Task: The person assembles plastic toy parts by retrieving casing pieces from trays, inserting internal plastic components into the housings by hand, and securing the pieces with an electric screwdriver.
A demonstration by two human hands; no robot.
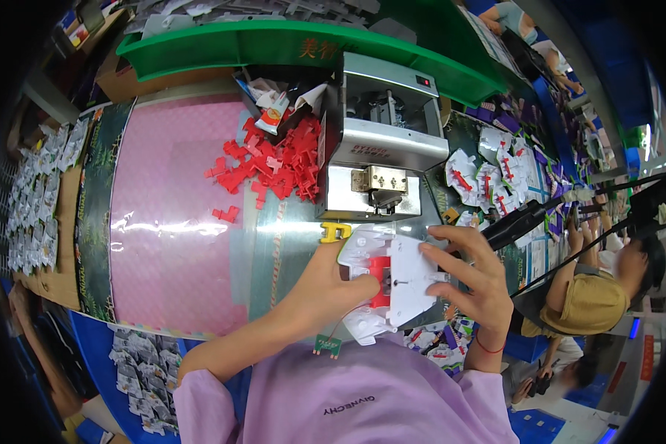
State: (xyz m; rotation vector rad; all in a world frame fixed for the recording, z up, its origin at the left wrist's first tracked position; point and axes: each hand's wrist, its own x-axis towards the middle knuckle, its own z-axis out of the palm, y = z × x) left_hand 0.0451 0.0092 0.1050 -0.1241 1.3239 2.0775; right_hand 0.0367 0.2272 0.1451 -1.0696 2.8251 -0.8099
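Plastic makes up the smooth white shell with jagged wings (411, 292), which is held in front of the light purple cloth shirt (422, 385), likely so it can be reached from both sides. The bare left hand (325, 277) pinches the shell's left side, with the thumb on top by a shiny red plastic block (379, 297) set in the middle, and this seems to keep it steady. The bare right hand (477, 277) has its fingers spread and bent, with tips at the shell's right edge; I cannot tell how hard they press. A thin flat green circuit board (328, 345) hangs by the shell's lower left, maybe on a thin wire (342, 320). Past the shell, a shiny silver metal machine (392, 144) with boxy sides stands just behind a small yellow plastic piece with holes (335, 232). A messy heap of hard red plastic bits (292, 159) lies left of the machine, perhaps to be easy to grab. A flat pink sheet (174, 222) looks slick where light hits it. To the right lie more white shells with red bits in them (460, 166), maybe set apart from the loose ones so they do not mix
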